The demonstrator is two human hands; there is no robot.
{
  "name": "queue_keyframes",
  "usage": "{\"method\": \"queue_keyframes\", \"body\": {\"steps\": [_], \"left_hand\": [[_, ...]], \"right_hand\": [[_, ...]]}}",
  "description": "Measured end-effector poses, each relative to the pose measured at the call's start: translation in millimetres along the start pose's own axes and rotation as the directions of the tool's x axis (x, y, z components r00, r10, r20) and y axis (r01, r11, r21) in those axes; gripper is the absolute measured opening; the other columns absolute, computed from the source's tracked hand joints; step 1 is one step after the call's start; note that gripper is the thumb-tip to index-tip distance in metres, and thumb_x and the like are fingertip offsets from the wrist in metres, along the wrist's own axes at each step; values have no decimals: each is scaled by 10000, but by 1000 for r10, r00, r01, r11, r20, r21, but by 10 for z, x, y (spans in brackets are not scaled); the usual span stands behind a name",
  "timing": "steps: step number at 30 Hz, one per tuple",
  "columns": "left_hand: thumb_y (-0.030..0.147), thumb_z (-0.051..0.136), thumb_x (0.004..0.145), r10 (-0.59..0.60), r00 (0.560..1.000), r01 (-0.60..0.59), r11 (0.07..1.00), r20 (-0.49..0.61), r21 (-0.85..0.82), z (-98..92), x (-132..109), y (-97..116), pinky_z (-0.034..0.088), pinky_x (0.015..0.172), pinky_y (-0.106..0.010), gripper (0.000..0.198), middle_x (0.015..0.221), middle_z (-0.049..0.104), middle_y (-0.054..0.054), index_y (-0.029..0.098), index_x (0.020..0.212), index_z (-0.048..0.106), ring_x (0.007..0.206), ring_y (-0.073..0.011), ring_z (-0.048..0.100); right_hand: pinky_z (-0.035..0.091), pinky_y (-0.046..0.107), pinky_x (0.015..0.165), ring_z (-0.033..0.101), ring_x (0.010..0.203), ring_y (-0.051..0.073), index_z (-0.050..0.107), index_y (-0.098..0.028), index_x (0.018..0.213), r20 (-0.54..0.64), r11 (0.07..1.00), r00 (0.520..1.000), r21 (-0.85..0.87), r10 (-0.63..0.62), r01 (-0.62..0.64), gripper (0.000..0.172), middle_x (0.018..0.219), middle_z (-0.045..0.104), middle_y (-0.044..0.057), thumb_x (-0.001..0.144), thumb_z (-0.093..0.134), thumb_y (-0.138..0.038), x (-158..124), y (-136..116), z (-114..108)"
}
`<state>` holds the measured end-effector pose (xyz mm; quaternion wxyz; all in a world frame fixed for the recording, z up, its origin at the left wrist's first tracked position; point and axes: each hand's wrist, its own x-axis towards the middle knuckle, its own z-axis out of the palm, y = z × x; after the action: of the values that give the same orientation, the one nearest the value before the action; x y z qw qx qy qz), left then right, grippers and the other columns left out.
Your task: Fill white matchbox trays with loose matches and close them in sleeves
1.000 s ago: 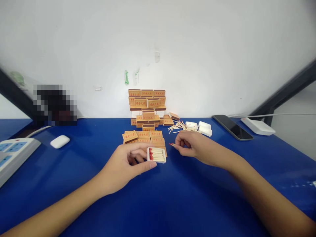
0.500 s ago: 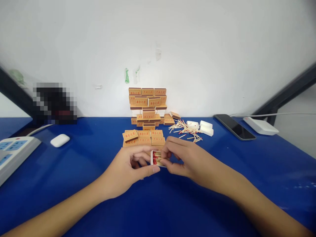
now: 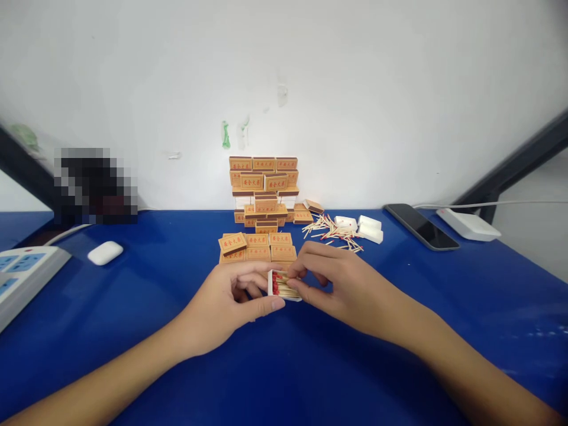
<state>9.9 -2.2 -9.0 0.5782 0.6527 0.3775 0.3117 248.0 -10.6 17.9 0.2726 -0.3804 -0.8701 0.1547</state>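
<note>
My left hand (image 3: 226, 305) grips a white matchbox tray (image 3: 270, 283) by its long sides, thumb at the near side and fingers at the far side. Inside lie red-tipped matches (image 3: 283, 288), their heads toward the tray's left end. My right hand (image 3: 341, 281) is closed in a pinch on the matches at the right part of the tray; its fingertips cover some of them. Just beyond the hands, flat rows of orange matchboxes (image 3: 258, 253) lie on the blue table, with one matchbox (image 3: 232, 243) tilted on top at the left.
A stepped stack of matchboxes (image 3: 265, 189) stands against the wall. To its right are loose matches (image 3: 331, 227) and several white trays (image 3: 370, 232). A phone (image 3: 420, 226) and a white box (image 3: 468, 225) lie farther right; a white case (image 3: 105, 252) and power strip (image 3: 31, 278) are left.
My right fingertips have shifted slightly up, and more of the matches and the tray's near edge show. The left hand keeps its hold; the whole view has moved a little.
</note>
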Motion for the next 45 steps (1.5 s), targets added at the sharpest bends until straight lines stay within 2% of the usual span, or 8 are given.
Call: {"method": "queue_keyframes", "body": {"steps": [10, 16, 20, 31, 40, 45], "left_hand": [[308, 859, 849, -12, 1000, 12, 999, 5, -30, -4, 3, 15, 512, 563, -225, 418, 844, 791, -34, 174, 1233, 767, 624, -114, 618], [292, 860, 844, -25, 1000, 25, 999, 11, -34, -10, 8, 12, 512, 561, -229, 485, 825, 790, -33, 179, 1302, 748, 629, -122, 621], [313, 861, 849, -28, 999, 28, 999, 16, -43, -17, 7, 2, 518, 559, -226, 454, 813, 787, -30, 184, 1273, 764, 620, -117, 622], [345, 881, 841, -42, 999, 42, 996, 3, -74, -35, 25, -25, 542, 565, -215, 437, 825, 789, -31, 179, 1227, 763, 636, -115, 643], [336, 884, 833, -73, 997, 70, 993, -30, -95, -48, 14, 6, 551, 556, -203, 433, 808, 777, -19, 176, 1213, 750, 636, -115, 656], [370, 887, 835, -84, 993, 74, 991, -83, -114, -67, 11, -16, 565, 550, -208, 509, 820, 787, -20, 189, 1280, 720, 647, -129, 681]], "right_hand": [[470, 278, 659, 599, 746, 143, 718, -204, 991, -5, 1000, 1000, 11, -6, 6, 119, 909, 630, 35, 1028, 605, -196, -1, -51, 5], [493, 287, 673, 620, 766, 152, 715, -208, 995, -55, 1000, 998, 7, -26, 26, 116, 927, 657, 45, 1025, 604, -196, 8, -26, 22], [489, 294, 674, 609, 758, 151, 695, -203, 946, -48, 1000, 999, -4, -16, 16, 107, 918, 661, 44, 1018, 617, -212, 2, -20, 18], [461, 287, 651, 592, 755, 142, 710, -191, 998, -6, 999, 999, -9, -32, 32, 117, 949, 647, 45, 1014, 598, -164, -11, -34, 9], [494, 306, 695, 607, 814, 163, 739, -198, 1061, -59, 994, 992, 3, -109, 109, 165, 972, 644, 66, 1031, 580, -162, -12, -20, 31], [507, 310, 698, 621, 807, 159, 753, -198, 1128, -106, 985, 979, -15, -172, 171, 210, 994, 644, 70, 1020, 586, -133, -19, 8, 46]]}}
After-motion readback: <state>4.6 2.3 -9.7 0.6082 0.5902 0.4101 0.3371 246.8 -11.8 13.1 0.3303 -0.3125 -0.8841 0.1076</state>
